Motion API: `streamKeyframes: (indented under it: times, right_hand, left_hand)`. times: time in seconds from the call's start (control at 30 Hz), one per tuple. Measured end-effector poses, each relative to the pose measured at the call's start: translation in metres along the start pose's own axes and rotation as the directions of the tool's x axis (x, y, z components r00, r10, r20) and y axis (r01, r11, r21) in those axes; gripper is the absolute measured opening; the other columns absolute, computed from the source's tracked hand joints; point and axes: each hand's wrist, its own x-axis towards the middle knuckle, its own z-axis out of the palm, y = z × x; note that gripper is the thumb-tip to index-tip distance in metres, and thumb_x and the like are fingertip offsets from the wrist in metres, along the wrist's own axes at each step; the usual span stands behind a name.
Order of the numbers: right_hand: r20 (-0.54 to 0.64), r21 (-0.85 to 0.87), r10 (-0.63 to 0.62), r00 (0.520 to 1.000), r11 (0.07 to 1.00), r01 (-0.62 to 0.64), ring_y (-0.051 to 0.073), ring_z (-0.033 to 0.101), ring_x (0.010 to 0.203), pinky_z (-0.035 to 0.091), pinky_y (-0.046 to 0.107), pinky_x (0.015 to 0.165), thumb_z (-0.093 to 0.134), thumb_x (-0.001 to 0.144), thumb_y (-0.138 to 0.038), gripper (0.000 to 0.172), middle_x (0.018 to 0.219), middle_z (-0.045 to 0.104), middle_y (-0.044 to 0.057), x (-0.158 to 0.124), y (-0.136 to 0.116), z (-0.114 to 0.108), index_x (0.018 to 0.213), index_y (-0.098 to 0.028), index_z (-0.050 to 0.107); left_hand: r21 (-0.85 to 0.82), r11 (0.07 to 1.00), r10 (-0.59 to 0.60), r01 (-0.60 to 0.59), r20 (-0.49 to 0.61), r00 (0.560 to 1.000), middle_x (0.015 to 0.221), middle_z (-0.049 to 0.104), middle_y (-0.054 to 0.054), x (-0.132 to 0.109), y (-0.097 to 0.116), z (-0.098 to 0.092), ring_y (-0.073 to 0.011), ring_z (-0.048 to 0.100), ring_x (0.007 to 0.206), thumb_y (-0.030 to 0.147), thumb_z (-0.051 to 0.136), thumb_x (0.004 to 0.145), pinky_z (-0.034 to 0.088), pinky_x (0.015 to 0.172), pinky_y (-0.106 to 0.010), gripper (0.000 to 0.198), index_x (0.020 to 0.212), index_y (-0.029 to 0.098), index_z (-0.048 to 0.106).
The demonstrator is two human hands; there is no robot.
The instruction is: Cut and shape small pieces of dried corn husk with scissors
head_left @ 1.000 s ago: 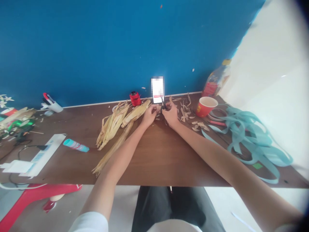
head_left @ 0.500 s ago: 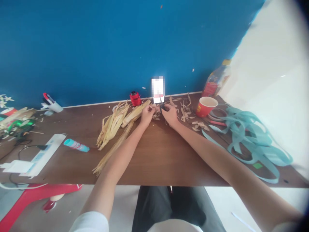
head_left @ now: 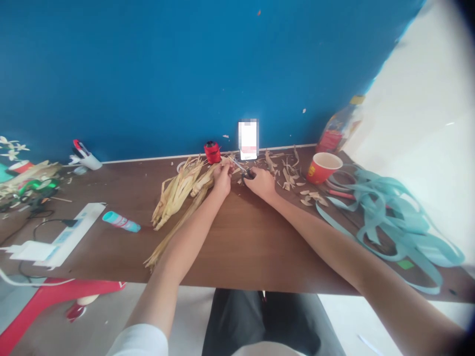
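My right hand (head_left: 261,182) is closed round the dark handles of a pair of scissors (head_left: 236,162), whose blades point up and left toward my left hand. My left hand (head_left: 222,177) pinches a small pale piece of corn husk (head_left: 225,161) close to the blades; its outline is partly hidden by the fingers. Dried corn husks (head_left: 174,193) lie in a bundle left of my left hand, and a long strip runs under the forearm. Small husk scraps (head_left: 288,177) are scattered beyond and right of my right hand.
A lit phone (head_left: 248,140) leans on the blue wall beside a red spool (head_left: 213,152). To the right are a red paper cup (head_left: 324,167), a bottle (head_left: 339,126) and tangled turquoise ribbon (head_left: 386,212). A glue stick (head_left: 121,221) and power strip (head_left: 70,235) lie left.
The scissors have swung from pointing up to pointing left, toward the husk piece in my left hand. My head view has shifted slightly, so the table's things appear a little further right.
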Motion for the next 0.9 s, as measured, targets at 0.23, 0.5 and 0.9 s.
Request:
streamKeyframes:
  times: [0.23, 0.5, 0.9]
  right_hand:
    - [0.035, -0.080, -0.036, 0.999, 0.996, 0.039, 0.020, 0.061, 0.076, 0.036, 0.025, 0.059, 0.057, 0.074, -0.046, 0.026, 0.082, 0.069, 0.005, -0.0016, -0.0019, 0.0009, 0.077, -0.023, 0.067]
    - [0.055, -0.063, -0.030, 0.998, 0.997, 0.034, 0.019, 0.060, 0.073, 0.035, 0.025, 0.058, 0.055, 0.075, -0.046, 0.025, 0.079, 0.069, 0.004, 0.0000, -0.0002, -0.0004, 0.074, -0.023, 0.066]
    - [0.064, -0.071, -0.022, 0.998, 0.997, 0.027, 0.019, 0.061, 0.075, 0.033, 0.024, 0.057, 0.056, 0.075, -0.044, 0.024, 0.079, 0.070, 0.004, 0.0014, -0.0009, -0.0014, 0.072, -0.022, 0.066]
  left_hand:
    - [-0.048, 0.995, -0.083, 0.083, 0.005, 0.997, 0.068, 0.058, 0.002, 0.0028, -0.0006, -0.0027, -0.0077, 0.057, 0.067, 0.021, 0.074, 0.073, 0.042, 0.069, -0.021, 0.017, 0.074, 0.016, 0.058]
    - [-0.033, 0.998, -0.047, 0.050, 0.079, 0.996, 0.066, 0.057, 0.002, -0.0008, 0.0016, 0.0000, -0.0061, 0.053, 0.062, 0.026, 0.077, 0.071, 0.043, 0.063, -0.019, 0.020, 0.074, 0.015, 0.060]
    - [-0.001, 0.999, -0.037, 0.038, 0.066, 0.997, 0.070, 0.059, 0.002, 0.0000, 0.0014, -0.0012, -0.0059, 0.054, 0.065, 0.026, 0.078, 0.069, 0.043, 0.066, -0.019, 0.022, 0.079, 0.017, 0.060]
